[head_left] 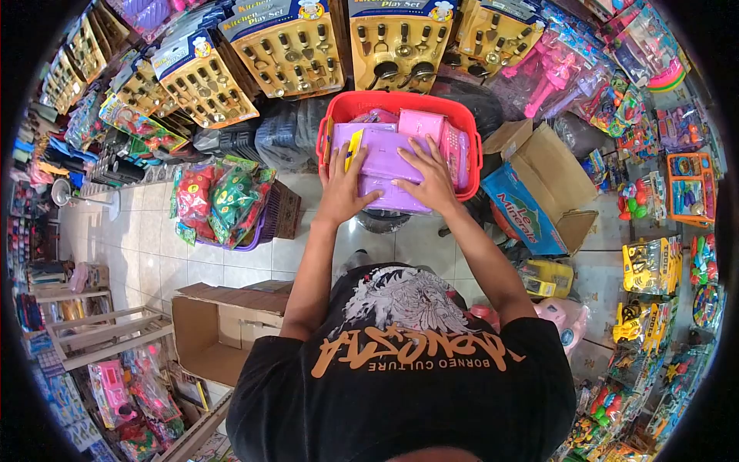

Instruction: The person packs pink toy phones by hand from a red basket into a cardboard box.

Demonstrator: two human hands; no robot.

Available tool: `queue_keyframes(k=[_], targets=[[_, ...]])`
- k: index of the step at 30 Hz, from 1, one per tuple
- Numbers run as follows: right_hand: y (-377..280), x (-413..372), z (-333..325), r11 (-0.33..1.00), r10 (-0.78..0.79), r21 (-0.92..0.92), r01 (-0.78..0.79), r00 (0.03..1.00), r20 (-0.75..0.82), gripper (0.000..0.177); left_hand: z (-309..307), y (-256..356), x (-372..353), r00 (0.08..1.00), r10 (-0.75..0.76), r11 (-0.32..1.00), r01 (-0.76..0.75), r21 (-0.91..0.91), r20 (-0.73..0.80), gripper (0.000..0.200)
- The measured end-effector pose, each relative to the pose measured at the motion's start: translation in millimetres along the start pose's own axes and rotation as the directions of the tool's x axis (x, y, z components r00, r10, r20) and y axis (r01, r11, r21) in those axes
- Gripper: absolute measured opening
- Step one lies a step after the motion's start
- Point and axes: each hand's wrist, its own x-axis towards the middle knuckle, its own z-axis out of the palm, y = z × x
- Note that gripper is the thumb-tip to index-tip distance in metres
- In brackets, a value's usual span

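Observation:
A red plastic basket (476,165) holds purple and pink packaged items. On top lies a flat purple package (385,156) with a yellow strip near its left end. My left hand (346,185) rests on the left part of the purple items, its fingers spread. On the right part lies my right hand (426,175), also with fingers apart, pressing flat against the purple surface. A pink package (420,123) shows just beyond my right fingers. Neither hand is wrapped around anything.
Kitchen play sets (289,54) hang beyond the basket. An open cardboard box (546,181) stands at the right, another box (223,331) at the lower left. A purple basket (267,219) with bagged toys sits left. Bagged toys line the right side.

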Motion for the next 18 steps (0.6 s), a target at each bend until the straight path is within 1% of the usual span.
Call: queue_keyframes(k=[2, 3, 5, 6, 8, 9, 10, 11, 12, 13, 14, 15, 16, 17, 18], targets=[[0, -6, -5, 0.997, 0.001, 0.081, 0.001, 1.000, -0.016, 0.052, 1, 8, -6, 0.993, -0.004, 0.998, -0.003, -0.058, -0.121, 0.104], [-1, 9, 8, 0.995, -0.007, 0.103, 0.012, 0.999, -0.053, 0.052, -9, -5, 2, 0.992, 0.014, 1.000, -0.016, -0.016, -0.126, 0.104], [3, 6, 2, 0.994, 0.020, 0.113, -0.004, 0.990, -0.140, 0.048, -5, 1, 0, 0.985, -0.027, 0.999, 0.023, -0.026, -0.169, 0.104], [6, 6, -6, 0.994, 0.021, 0.109, -0.006, 0.991, -0.132, 0.048, -2, 5, 1, 0.985, -0.032, 0.999, 0.026, -0.034, -0.168, 0.104], [7, 10, -16, 0.986, 0.041, 0.167, -0.004, 0.976, -0.214, 0.044, -3, 7, 1, 0.983, -0.101, 0.995, 0.100, -0.017, -0.151, 0.102], [8, 8, -16, 0.986, 0.040, 0.168, -0.004, 0.976, -0.214, 0.044, -1, 6, 2, 0.983, -0.102, 0.995, 0.100, -0.016, -0.151, 0.102], [10, 6, -16, 0.933, 0.190, 0.350, -0.079, 0.937, -0.292, 0.041, 4, 4, 3, 0.974, -0.108, 0.994, 0.106, -0.024, -0.199, 0.101], [12, 4, -18, 0.841, 0.345, 0.526, -0.128, 0.876, -0.337, 0.038, 8, 4, 4, 0.962, -0.115, 0.993, 0.111, -0.032, -0.247, 0.099], [13, 2, -21, 0.872, 0.311, 0.480, -0.097, 0.867, -0.389, 0.034, 9, 4, 5, 0.961, -0.118, 0.993, 0.113, -0.034, -0.250, 0.099], [14, -1, -24, 0.872, 0.308, 0.479, -0.095, 0.869, -0.388, 0.034, 11, 3, 5, 0.960, -0.141, 0.990, 0.134, -0.046, -0.241, 0.095], [14, -4, -27, 0.764, 0.421, 0.631, -0.130, 0.843, -0.336, 0.036, 12, 3, 5, 0.959, -0.164, 0.986, 0.155, -0.057, -0.231, 0.092], [15, -7, -29, 0.628, 0.523, 0.762, -0.158, 0.810, -0.263, 0.039, 15, 1, 5, 0.959, -0.166, 0.986, 0.157, -0.057, -0.231, 0.092], [19, -12, -24, 0.310, 0.630, 0.943, -0.124, 0.770, -0.106, 0.044, 18, 0, 6, 0.949, -0.157, 0.988, 0.150, -0.045, -0.272, 0.085], [20, -17, -21, 0.313, 0.631, 0.942, -0.121, 0.768, -0.111, 0.044, 20, 0, 8, 0.938, -0.146, 0.989, 0.143, -0.031, -0.315, 0.079], [4, -17, -25, 0.114, 0.604, 0.993, -0.028, 0.796, -0.047, 0.045, 21, 1, 8, 0.938, -0.141, 0.990, 0.138, -0.032, -0.316, 0.079]])
